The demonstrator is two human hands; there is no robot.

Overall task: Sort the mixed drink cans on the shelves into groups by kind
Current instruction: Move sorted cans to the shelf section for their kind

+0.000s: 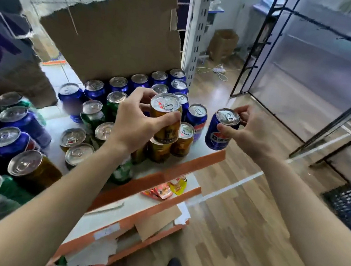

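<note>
Head view showed your left hand curled round a gold can above the other gold cans, your right hand pinching a blue can just past the shelf edge; the back blue row looked grouped, the left cluster lay mixed, so I'd judge much sorting was left

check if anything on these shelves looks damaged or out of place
Yes. The cardboard sheet behind the blue cans has a ragged, torn top edge. On a lower shelf, snack packets lie loose in a heap, and lower still, torn paper and cardboard scraps are strewn about. No spill shows.
</note>
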